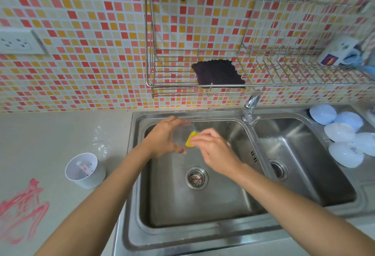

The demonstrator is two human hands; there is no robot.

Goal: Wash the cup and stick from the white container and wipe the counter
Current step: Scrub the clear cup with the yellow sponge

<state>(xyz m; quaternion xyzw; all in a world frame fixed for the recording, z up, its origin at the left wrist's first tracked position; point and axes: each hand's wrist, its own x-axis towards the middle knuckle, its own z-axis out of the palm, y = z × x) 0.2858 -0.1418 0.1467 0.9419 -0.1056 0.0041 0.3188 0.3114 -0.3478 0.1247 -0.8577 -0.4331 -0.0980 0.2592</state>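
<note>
Over the left sink basin (203,205), my left hand (164,138) grips a clear cup (183,134) tipped on its side, mouth toward the right. My right hand (215,150) pinches a yellow sponge (190,139) that is pushed into the cup's mouth. On the counter to the left stands the white container (85,171), with a stick (84,167) stained red lying inside it. A red smear (22,209) covers the counter at the lower left.
A tap (251,103) rises between the two basins. Several white bowls (343,135) lie upside down at the right of the sink. A wall rack (223,87) above holds a dark cloth (218,71) and a mug (338,52). A wall socket (16,42) is at the left.
</note>
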